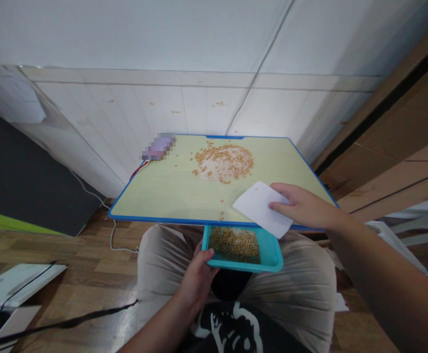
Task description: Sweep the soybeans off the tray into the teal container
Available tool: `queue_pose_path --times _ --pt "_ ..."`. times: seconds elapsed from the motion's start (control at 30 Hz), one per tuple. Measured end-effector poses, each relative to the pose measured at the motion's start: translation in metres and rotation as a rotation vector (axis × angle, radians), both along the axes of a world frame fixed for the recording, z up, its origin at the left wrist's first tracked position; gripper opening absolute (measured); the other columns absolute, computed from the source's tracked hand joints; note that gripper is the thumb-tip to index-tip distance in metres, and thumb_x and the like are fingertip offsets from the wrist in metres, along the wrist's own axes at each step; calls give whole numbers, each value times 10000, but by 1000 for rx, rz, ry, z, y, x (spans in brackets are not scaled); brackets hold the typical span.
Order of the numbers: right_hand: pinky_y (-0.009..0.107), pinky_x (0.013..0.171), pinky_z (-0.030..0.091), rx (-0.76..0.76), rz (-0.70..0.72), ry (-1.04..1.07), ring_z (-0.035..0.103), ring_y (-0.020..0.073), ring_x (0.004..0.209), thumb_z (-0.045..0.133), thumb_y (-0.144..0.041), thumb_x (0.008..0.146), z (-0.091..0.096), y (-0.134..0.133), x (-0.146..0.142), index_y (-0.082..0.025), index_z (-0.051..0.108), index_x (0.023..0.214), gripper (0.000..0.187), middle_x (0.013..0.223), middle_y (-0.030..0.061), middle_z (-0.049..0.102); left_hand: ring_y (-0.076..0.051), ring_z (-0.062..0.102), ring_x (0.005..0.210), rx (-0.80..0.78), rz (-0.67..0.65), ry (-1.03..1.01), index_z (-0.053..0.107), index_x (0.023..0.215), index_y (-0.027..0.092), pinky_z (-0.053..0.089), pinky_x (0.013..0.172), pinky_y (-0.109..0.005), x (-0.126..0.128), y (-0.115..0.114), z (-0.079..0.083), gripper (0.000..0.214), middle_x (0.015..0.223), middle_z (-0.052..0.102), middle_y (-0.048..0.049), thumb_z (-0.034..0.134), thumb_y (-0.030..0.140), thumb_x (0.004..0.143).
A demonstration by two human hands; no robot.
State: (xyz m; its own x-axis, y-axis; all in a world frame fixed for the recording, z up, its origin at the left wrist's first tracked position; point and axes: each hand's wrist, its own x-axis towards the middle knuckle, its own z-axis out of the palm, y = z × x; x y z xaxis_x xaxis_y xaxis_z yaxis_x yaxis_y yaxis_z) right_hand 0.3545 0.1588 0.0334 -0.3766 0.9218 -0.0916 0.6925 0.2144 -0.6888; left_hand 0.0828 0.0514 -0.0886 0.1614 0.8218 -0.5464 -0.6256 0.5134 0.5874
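My left hand (199, 269) grips the left end of a turquoise plastic tray (272, 260), thumb over the rim. The tray is held over my lap, against the table's front edge. Inside lie yellowish kernels (239, 245) mixed with some pale grains. A thin white plastic scraper (260, 208) is pinched between the thumb and fingers of my right hand (294, 201), above the table's front edge, near the tray's right end. On the light-yellow table (162, 191) a pile of corn-like kernels and white grains (224, 164) is spread out. A few kernels (221, 213) lie near the front edge.
A blurred-out purple item (159, 147) with a red cord sits at the table's back left corner. The wall (199, 103) stands right behind the table. Cardboard boxes (390, 147) rise on the right, and a dark panel (26, 171) stands on the left.
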Motion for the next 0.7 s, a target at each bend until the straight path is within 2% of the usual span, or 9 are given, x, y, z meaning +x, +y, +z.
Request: queue_pose_path --times 0.17,0.33,0.57,0.7 --pt "328 689 543 -5 -56 56 684 253 860 671 -375 801 -3 32 5 -227 635 975 231 923 63 723 -356 589 1363 12 -11 25 717 1209 247 447 1131 -477 -4 0 -2 583 1279 766 -84 831 396 658" --pt "298 638 540 -108 -16 73 684 220 778 660 -294 797 -11 61 -13 -219 649 970 189 944 69 758 -364 588 1361 22 2 46 681 1315 257 452 1123 -487 -9 -2 -3 710 1280 765 -83 841 403 638" --pt "298 725 578 -36 94 -39 721 232 873 699 -261 810 -25 84 -27 -198 690 1051 249 1037 81 783 -380 626 1311 54 21 59 667 1367 253 458 1109 -504 -19 -4 1 753 1241 782 -96 846 403 651" --pt "344 867 594 -8 199 -25 718 260 1036 723 -279 816 -34 86 -26 -207 684 1232 424 1208 96 762 -387 630 1305 50 20 53 673 1367 247 455 1111 -512 -23 -6 1 753 1245 781 -105 853 395 652"
